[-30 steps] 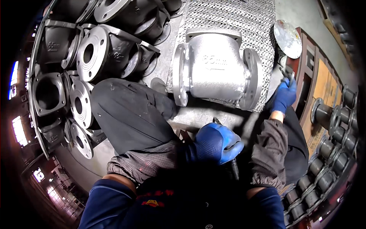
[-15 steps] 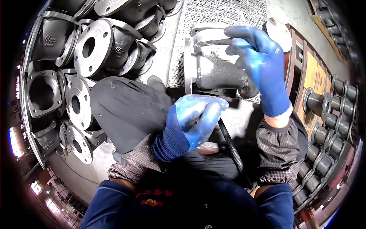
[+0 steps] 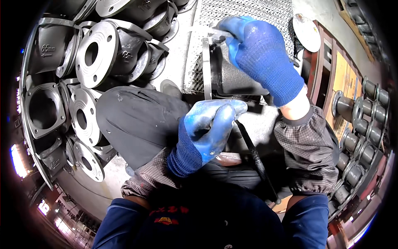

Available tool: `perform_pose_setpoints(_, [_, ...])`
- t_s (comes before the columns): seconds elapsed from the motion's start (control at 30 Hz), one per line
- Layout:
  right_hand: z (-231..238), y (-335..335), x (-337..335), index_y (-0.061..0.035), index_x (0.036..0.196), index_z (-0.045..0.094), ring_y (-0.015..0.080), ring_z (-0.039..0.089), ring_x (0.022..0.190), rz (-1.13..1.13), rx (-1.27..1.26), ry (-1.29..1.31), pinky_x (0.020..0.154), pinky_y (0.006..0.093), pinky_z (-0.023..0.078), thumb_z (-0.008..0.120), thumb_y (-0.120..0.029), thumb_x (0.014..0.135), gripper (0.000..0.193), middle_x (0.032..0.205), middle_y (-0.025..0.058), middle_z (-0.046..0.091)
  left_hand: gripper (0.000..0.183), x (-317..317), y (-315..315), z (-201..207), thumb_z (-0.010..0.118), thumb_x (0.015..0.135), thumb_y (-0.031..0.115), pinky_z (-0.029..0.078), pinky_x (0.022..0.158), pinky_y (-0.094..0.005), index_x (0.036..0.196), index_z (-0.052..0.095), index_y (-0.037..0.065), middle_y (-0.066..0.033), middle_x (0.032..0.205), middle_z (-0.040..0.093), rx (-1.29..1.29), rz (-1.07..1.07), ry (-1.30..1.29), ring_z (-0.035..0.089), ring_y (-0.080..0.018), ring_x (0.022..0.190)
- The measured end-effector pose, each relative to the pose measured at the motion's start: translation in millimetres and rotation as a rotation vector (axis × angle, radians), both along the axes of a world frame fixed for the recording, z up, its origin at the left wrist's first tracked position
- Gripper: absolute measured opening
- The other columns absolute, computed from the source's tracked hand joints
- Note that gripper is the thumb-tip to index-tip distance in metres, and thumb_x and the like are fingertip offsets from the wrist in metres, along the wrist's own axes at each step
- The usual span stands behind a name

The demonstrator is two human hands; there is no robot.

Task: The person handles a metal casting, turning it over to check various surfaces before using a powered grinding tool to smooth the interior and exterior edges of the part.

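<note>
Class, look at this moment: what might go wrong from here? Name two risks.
The flanged casting might shift on the textured surface, as only the right hand reaches over it.
The piled castings beside the person's left leg might slide against it if knocked.

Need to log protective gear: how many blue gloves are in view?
2: one on the left hand, near the picture's center; one on the right hand, over the gray metal casting. Others may be hidden.
</note>
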State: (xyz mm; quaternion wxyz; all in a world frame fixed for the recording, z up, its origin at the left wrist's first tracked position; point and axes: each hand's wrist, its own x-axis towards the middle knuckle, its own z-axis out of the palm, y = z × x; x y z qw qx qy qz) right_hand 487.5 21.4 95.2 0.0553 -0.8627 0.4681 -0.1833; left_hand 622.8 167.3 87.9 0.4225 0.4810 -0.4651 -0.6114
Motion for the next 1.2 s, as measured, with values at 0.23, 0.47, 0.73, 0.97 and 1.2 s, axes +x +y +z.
perform_pose_setpoints(0.23, [11,11,6,-0.0086,0.100,0.066,0.0306,0.064,0.070,-0.051,0.153,0.031,0.067,0.0359,0.054,0.061,-0.008,0.079,0.021,0.086,0.0141,0.065,0.030,-1,-3,-1,0.041,0.099,0.015,0.050,0.087,-0.0349,0.106,0.058,-0.008,-0.0194,0.104,0.064,-0.155,0.113,-0.037,0.063,-0.0242,0.094])
perform_pose_setpoints(0.47, [12,9,-2,-0.0045,0.098,0.067,0.0196,0.067,0.069,0.012,-0.017,-0.122,0.063,0.0310,0.054,0.060,-0.013,0.084,0.018,0.090,0.0132,0.068,0.033,4,-4,-1,0.043,0.098,0.019,0.050,0.087,-0.0351,0.108,0.057,-0.009,-0.0203,0.106,0.063,-0.090,0.180,0.000,0.063,-0.0244,0.095])
perform_pose_setpoints(0.73, [9,13,1,-0.0074,0.098,0.067,0.0311,0.065,0.072,-0.003,0.060,-0.128,0.066,0.0365,0.053,0.061,-0.011,0.079,0.020,0.084,0.0157,0.066,0.020,-7,2,-3,0.050,0.095,0.008,0.052,0.078,-0.0281,0.105,0.061,-0.005,-0.0162,0.101,0.065,-0.091,0.271,0.235,0.065,-0.0189,0.089])
perform_pose_setpoints(0.97, [3,10,2,-0.0074,0.099,0.067,0.0279,0.067,0.074,-0.030,0.069,-0.079,0.067,0.0333,0.054,0.060,-0.008,0.080,0.020,0.088,0.0167,0.066,0.019,-9,3,-3,0.051,0.094,0.009,0.052,0.076,-0.0284,0.105,0.061,-0.004,-0.0169,0.103,0.064,-0.124,0.232,0.242,0.064,-0.0175,0.087])
perform_pose_setpoints(1.2, [-8,13,6,-0.0066,0.086,0.065,0.0298,0.066,0.068,-0.006,-0.015,-0.071,0.065,0.0389,0.055,0.058,-0.011,0.079,0.010,0.076,0.0153,0.064,0.019,-5,5,-18,0.053,0.091,0.004,0.051,0.069,-0.0263,0.105,0.061,-0.005,-0.0156,0.104,0.064,-0.053,0.124,0.239,0.062,-0.0143,0.082])
